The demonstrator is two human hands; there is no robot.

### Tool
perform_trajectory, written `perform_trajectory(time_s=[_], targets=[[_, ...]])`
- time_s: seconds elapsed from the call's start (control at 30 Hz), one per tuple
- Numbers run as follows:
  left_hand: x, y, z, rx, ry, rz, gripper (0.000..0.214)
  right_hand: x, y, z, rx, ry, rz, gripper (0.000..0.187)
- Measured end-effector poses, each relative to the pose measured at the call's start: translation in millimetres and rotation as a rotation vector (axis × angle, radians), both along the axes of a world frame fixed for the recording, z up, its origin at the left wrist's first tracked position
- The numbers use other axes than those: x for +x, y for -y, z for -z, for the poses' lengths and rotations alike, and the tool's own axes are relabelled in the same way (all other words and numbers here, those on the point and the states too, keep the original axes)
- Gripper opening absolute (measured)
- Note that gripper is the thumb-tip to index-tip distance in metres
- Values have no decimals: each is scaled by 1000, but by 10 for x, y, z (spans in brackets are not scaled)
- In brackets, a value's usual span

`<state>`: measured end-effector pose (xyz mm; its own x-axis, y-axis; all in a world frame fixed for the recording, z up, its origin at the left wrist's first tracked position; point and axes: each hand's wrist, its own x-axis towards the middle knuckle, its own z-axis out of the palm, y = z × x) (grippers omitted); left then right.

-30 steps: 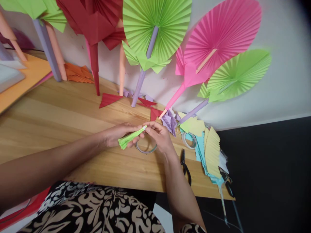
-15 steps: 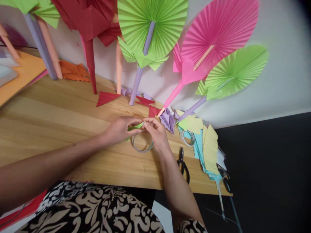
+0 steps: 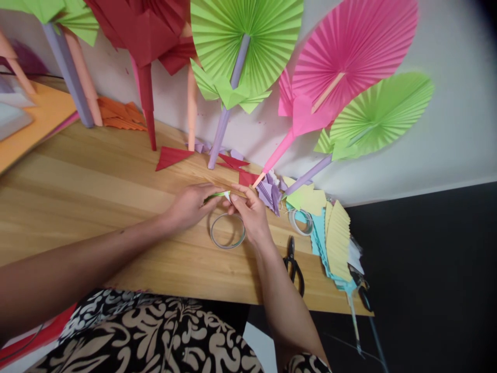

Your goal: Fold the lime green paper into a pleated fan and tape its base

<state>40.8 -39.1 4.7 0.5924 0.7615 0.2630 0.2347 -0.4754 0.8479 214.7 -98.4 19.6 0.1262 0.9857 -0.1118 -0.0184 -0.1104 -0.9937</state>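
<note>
My left hand [image 3: 192, 204] pinches a small green paper piece [image 3: 213, 197] over the wooden table; the fingers hide most of it. A white bit [image 3: 227, 195] shows at the paper's right end, beside my right fingertips. My right hand [image 3: 248, 210] is closed, thumb against curled fingers; what it pinches, if anything, is too small to make out. Just below both hands is a tape roll [image 3: 212, 235], a thin ring. Black-handled scissors [image 3: 291, 259] lie to the right of my right forearm.
Large pleated paper fans, among them a green fan [image 3: 272, 57] and a pink fan [image 3: 361, 46], lean on the wall behind. Red paper scraps [image 3: 173, 158] lie along the table's back. A second tape roll [image 3: 308, 226] and pleated yellow paper [image 3: 337, 241] are at the right.
The green paper has turned and shows less between my hands. Its white end now stands out more, and my right fingers have shifted slightly away from it.
</note>
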Motion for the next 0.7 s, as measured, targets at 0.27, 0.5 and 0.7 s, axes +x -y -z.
perform_trajectory(time_s=[0.27,0.5,0.7], targets=[[8,-13,-24,-20,57,-40,26,-18,7,-2,-30,-22,-73,51],[4,-37,26,-67,73,-57,31,-39,11,40,-43,-60,-131,66],[4,-76,81,-134,44,-59,21,-74,5,58,-72,-107,-118,83]])
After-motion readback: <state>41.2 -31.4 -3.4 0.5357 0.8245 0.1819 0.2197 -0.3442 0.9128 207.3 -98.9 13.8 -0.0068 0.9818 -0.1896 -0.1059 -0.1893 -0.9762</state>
